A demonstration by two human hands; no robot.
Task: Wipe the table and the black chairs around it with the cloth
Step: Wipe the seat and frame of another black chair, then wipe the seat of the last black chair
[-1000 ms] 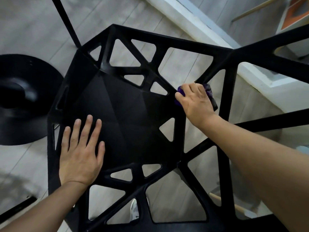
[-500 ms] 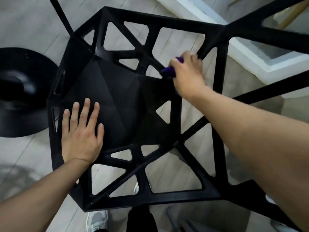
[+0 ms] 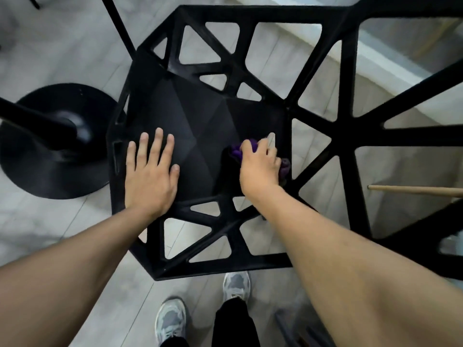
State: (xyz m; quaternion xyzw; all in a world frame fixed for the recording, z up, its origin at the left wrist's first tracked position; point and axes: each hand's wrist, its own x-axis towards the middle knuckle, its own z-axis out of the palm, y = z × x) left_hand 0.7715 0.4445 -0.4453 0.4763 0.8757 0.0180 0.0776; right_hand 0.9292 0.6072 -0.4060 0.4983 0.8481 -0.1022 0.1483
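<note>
Cloth (image 3: 236, 151), one, purple, bunched in the gripping right hand (image 3: 260, 169) at the seat's right edge of one black chair (image 3: 200, 116); left hand (image 3: 150, 174) flat, fingers spread, at the seat's left edge. Two shoes (image 3: 172, 319) below.

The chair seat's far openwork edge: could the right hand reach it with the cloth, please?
Probably yes: the right hand grips the cloth on the seat, nothing lies between it and that far edge, and the left hand rests flat well to the side.
</note>
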